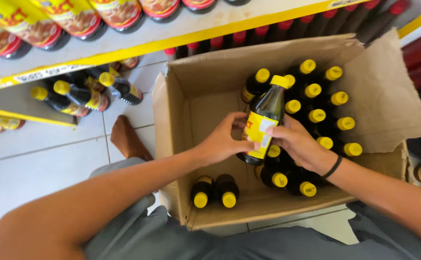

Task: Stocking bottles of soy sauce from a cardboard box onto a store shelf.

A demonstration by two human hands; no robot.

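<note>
A dark bottle with a yellow cap and yellow label is lifted above an open cardboard box. My left hand grips its lower left side and my right hand holds its right side; a black band circles that wrist. Several more yellow-capped dark bottles stand upright in the box's right half. Two bottles stand alone at the box's near left corner.
A yellow-edged shelf runs across the top with red-labelled packs on it. Three dark bottles lie on the lower shelf at left. My bare foot rests on white floor tiles beside the box. Red-capped bottles line up behind the box.
</note>
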